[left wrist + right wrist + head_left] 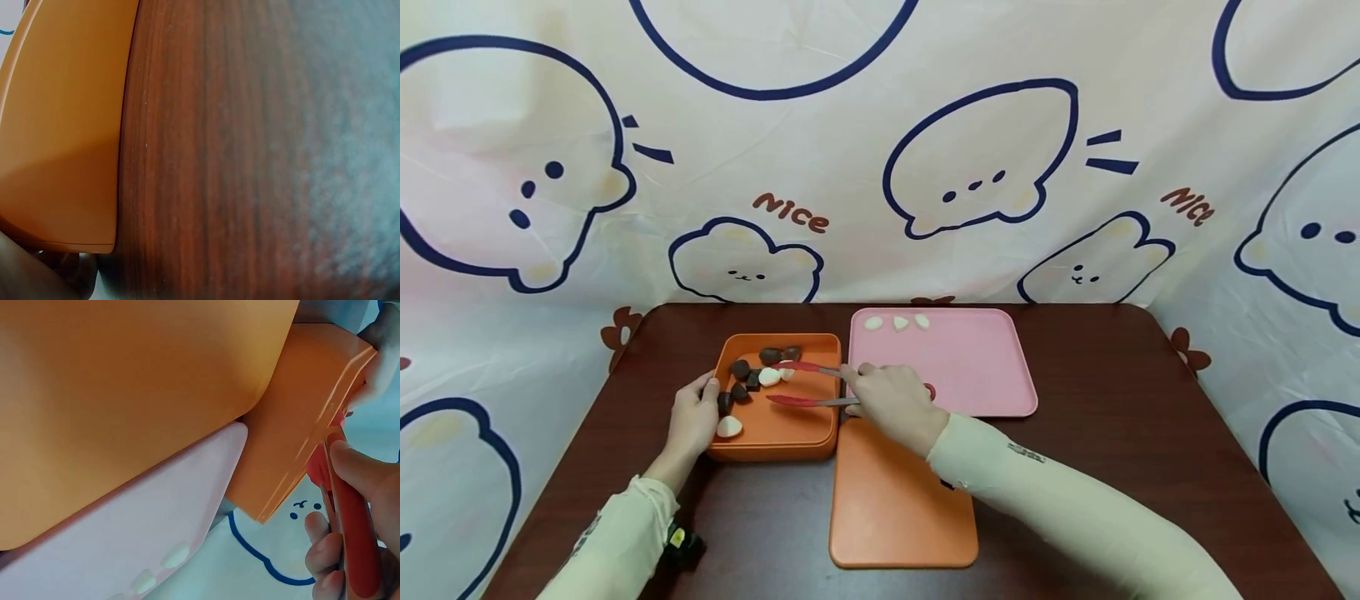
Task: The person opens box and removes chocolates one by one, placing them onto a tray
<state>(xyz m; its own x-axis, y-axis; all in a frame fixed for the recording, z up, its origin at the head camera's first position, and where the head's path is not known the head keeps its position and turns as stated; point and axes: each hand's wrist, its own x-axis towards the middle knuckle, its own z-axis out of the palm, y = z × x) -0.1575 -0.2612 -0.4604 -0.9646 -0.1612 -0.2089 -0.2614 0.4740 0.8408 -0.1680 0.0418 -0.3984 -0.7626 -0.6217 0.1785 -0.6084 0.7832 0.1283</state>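
My left hand (695, 414) grips the left wall of an orange box (790, 427), thumb up at the rim. In the left wrist view its fingers (69, 275) curl at the end of the box. Inside lie several dark brown pieces (741, 369) and a few white ones (729, 427), mostly toward the left and back. My right hand (895, 407) holds red-tipped tongs (801, 402), which reach over the box's right wall with their arms spread. The upper tip overlaps a white piece in the head view. In the right wrist view the fingers wrap the red handle (362, 550).
A pink tray (970, 362) lies right of the box, with three white pieces (900, 323) along its back left edge. In front of it is a flat orange panel (902, 517), partly under my right forearm. The dark wooden table (1112, 392) meets a printed curtain (865, 258) behind.
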